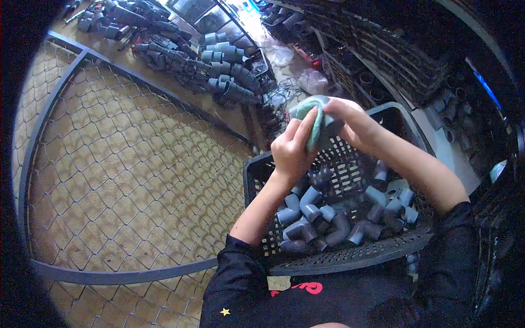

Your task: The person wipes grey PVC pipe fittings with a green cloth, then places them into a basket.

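Note:
Above the basket, my left hand [292, 147] presses a light green cloth [315, 135] with its fingers stretched along it. The cloth is wrapped over a grey pipe fitting [331, 126], which my right hand [350, 117] grips from the other side. Much of the fitting is hidden by the cloth and fingers, so its full shape cannot be made out. Below both hands stands a black plastic basket [350, 264] with slotted walls. Several grey pipe elbows [340, 224] lie loose in its near part.
A metal frame with chain-link mesh [126, 164] stands on the left. Behind it, many grey pipe fittings [224, 60] are piled up. Dark stacked crates [383, 44] line the right side. Clear plastic bags [313, 81] lie on the floor beyond the basket.

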`<state>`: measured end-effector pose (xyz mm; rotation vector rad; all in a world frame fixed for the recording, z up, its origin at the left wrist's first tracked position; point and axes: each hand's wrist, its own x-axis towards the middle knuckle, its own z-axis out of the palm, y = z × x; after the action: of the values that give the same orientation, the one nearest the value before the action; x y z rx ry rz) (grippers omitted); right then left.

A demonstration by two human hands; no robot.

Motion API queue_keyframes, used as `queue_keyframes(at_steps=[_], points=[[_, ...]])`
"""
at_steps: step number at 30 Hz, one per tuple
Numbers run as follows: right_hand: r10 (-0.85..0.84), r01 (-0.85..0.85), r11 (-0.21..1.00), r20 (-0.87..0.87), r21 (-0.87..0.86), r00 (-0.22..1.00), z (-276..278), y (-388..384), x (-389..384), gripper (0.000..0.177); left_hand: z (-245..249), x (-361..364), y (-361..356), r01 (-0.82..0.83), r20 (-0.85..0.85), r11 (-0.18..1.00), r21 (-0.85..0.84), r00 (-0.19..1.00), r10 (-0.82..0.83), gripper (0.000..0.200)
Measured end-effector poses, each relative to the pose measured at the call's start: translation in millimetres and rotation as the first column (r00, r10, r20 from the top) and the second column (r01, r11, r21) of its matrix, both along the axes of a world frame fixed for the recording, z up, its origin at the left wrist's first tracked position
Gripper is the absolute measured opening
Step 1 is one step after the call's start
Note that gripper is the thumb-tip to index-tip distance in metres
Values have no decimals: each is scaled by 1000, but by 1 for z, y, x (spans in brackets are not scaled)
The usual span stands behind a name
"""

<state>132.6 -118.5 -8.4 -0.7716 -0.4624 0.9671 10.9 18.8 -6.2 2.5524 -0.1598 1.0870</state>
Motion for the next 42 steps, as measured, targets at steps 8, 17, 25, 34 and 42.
queue_keyframes(at_steps=[8, 17, 25, 34, 42], points=[[30, -21, 995, 100, -94, 995, 23, -2, -27, 50, 5, 2, 18, -140, 34, 989, 41, 990, 139, 48], [124, -106, 992, 314, -72, 941, -2, 3, -9, 50, 3, 1, 11, -10, 38, 995, -96, 999, 13, 46], [180, -118, 977, 397, -177, 900, 14, -5, -7, 59, 7, 2, 15, -7, 41, 1000, 1, 999, 7, 51], [152, -106, 983, 338, -148, 929, 15, 1, 7, 72, -4, 0, -2, 83, 34, 949, 304, 995, -98, 43], [161, -119, 985, 399, -128, 903, 11, 2, -3, 83, -7, 6, 13, 34, 94, 999, -2, 995, -33, 47]])
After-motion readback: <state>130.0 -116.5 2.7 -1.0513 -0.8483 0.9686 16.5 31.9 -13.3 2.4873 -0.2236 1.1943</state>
